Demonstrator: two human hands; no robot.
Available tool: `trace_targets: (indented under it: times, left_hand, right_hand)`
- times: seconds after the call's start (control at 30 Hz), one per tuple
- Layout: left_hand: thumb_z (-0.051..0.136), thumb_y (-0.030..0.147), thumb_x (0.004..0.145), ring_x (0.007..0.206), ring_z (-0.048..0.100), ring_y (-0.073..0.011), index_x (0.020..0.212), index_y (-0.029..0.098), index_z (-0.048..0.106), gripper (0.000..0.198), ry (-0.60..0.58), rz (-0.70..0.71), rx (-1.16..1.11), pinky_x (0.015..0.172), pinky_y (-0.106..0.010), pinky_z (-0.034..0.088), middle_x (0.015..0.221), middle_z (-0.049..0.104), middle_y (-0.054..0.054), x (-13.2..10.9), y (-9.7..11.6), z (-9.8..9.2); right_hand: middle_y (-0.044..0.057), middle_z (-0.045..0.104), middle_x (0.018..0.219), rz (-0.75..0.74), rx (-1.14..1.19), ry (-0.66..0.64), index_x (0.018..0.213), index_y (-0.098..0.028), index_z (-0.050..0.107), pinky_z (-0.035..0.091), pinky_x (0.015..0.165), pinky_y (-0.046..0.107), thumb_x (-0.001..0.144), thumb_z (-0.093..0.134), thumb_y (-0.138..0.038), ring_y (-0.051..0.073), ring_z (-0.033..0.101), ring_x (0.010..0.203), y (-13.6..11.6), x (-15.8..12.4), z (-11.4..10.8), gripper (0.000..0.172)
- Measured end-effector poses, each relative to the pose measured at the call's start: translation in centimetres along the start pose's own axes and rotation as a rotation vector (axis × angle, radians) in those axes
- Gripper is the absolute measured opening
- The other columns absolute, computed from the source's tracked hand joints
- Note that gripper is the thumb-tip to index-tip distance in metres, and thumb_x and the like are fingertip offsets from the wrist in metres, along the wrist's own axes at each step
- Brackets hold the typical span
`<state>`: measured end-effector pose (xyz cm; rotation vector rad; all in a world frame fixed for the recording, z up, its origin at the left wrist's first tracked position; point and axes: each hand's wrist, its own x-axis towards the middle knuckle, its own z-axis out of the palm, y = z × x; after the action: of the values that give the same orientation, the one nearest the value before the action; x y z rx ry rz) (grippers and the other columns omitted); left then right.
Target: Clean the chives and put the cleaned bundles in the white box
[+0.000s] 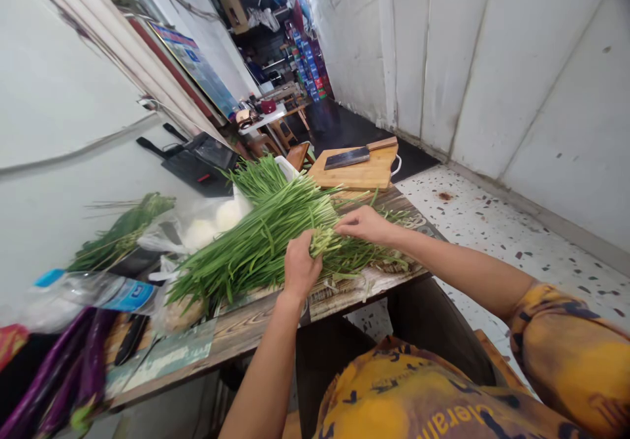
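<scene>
A large heap of long green stalks [260,229] with pale ends lies across the wooden table [246,324]. Near its front edge, my left hand [302,265] is wrapped round a small bunch of the stalks, with the pale ends pointing right. My right hand [365,224] is just to the right of those ends, thumb and fingertips pinched together; what is between them is too small to make out. Loose leaves and trimmings [388,255] lie under and beyond my right hand.
Behind the heap, a cleaver [347,157] rests on a cutting board [357,173]. To the left are a plastic bottle [113,291], purple eggplants [93,354], a black-handled knife [131,339], a clear bag with white vegetables [201,229] and leafy greens [118,232].
</scene>
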<state>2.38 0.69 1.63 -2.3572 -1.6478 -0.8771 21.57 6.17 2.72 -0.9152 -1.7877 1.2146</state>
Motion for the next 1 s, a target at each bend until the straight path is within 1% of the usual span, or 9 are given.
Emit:
trace_targets:
  times: [0.13, 0.23, 0.33, 0.4, 0.5, 0.57, 0.8, 0.9, 1.0]
  left_hand:
    - [0.052, 0.013, 0.074, 0.087, 0.060, -0.0208, 0.101, 0.020, 0.059, 0.029, 0.001, -0.010, -0.017, 0.076, -0.029, 0.042, 0.095, 0.067, -0.006, 0.7, -0.1, 0.8]
    - [0.050, 0.014, 0.076, 0.084, 0.061, -0.0200, 0.096, 0.020, 0.062, 0.024, 0.053, -0.057, -0.072, 0.075, -0.028, 0.043, 0.091, 0.068, -0.005, 1.7, 0.0, 0.7]
    - [0.051, 0.019, 0.078, 0.078, 0.061, -0.0188, 0.091, 0.018, 0.063, 0.017, 0.077, -0.157, -0.126, 0.070, -0.027, 0.044, 0.084, 0.068, -0.004, 3.0, 0.1, 0.4]
    - [0.052, 0.023, 0.079, 0.076, 0.061, -0.0187, 0.089, 0.017, 0.063, 0.016, 0.074, -0.197, -0.153, 0.069, -0.027, 0.044, 0.083, 0.068, -0.004, 3.8, -0.1, 0.2]
    - [0.057, 0.029, 0.077, 0.071, 0.060, -0.0178, 0.085, 0.017, 0.064, 0.016, 0.127, -0.270, -0.220, 0.069, -0.028, 0.045, 0.077, 0.067, -0.004, 4.5, -0.9, -0.5]
    - [0.060, 0.031, 0.075, 0.068, 0.060, -0.0162, 0.079, 0.016, 0.064, 0.016, 0.240, -0.340, -0.328, 0.069, -0.028, 0.046, 0.073, 0.065, -0.003, 4.8, -1.7, -1.5]
    - [0.062, 0.019, 0.073, 0.054, 0.054, -0.0090, 0.070, 0.014, 0.053, 0.011, 0.858, -0.610, -0.933, 0.057, -0.024, 0.049, 0.061, 0.055, 0.004, 7.9, -4.8, -8.4]
    - [0.051, 0.009, 0.081, 0.051, 0.053, -0.0066, 0.069, 0.015, 0.046, 0.015, 0.924, -0.730, -1.111, 0.058, -0.022, 0.051, 0.055, 0.050, 0.005, 10.1, -6.9, -13.1]
    - [0.038, 0.005, 0.087, 0.048, 0.051, -0.0048, 0.065, 0.015, 0.042, 0.024, 0.904, -0.713, -1.103, 0.057, -0.022, 0.052, 0.052, 0.048, 0.005, 12.6, -10.2, -18.5]
  right_hand:
    - [0.002, 0.066, 0.067, 0.008, -0.096, 0.076, 0.080, -0.007, 0.071, 0.040, 0.057, 0.021, 0.076, 0.056, -0.023, 0.011, 0.054, 0.060, -0.2, 0.8, 0.3, 0.023]
    - [0.007, 0.068, 0.084, -0.078, -0.377, 0.128, 0.093, -0.008, 0.068, 0.043, 0.070, 0.025, 0.082, 0.054, -0.027, 0.016, 0.059, 0.076, -0.6, 0.0, 1.1, 0.026]
    - [0.015, 0.065, 0.099, -0.221, -0.763, -0.020, 0.103, -0.007, 0.062, 0.042, 0.083, 0.034, 0.081, 0.059, -0.039, 0.023, 0.057, 0.094, -1.2, -1.2, 3.4, 0.039]
    - [0.018, 0.063, 0.101, -0.251, -0.981, -0.092, 0.100, -0.006, 0.060, 0.040, 0.087, 0.038, 0.086, 0.052, -0.036, 0.026, 0.055, 0.100, -1.3, -1.4, 5.1, 0.033]
    - [0.015, 0.066, 0.088, -0.193, -1.132, -0.192, 0.098, -0.010, 0.058, 0.043, 0.078, 0.036, 0.091, 0.035, -0.019, 0.024, 0.060, 0.089, -0.6, -0.7, 6.3, 0.026]
    - [0.013, 0.067, 0.080, -0.149, -1.176, -0.259, 0.104, -0.013, 0.056, 0.044, 0.070, 0.033, 0.092, 0.031, -0.018, 0.023, 0.063, 0.080, 0.2, 0.1, 6.0, 0.028]
    - [0.014, 0.068, 0.078, -0.120, -1.255, -0.314, 0.106, -0.012, 0.054, 0.045, 0.065, 0.031, 0.088, 0.035, -0.013, 0.025, 0.066, 0.077, 2.2, 1.0, 5.2, 0.026]
    - [0.014, 0.069, 0.078, -0.128, -1.263, -0.302, 0.105, -0.012, 0.054, 0.046, 0.064, 0.031, 0.087, 0.035, -0.012, 0.025, 0.066, 0.078, 2.6, 1.1, 5.5, 0.026]
    - [0.014, 0.069, 0.078, -0.135, -1.259, -0.292, 0.105, -0.012, 0.054, 0.046, 0.064, 0.030, 0.088, 0.035, -0.013, 0.025, 0.067, 0.077, 3.0, 1.2, 5.6, 0.026]
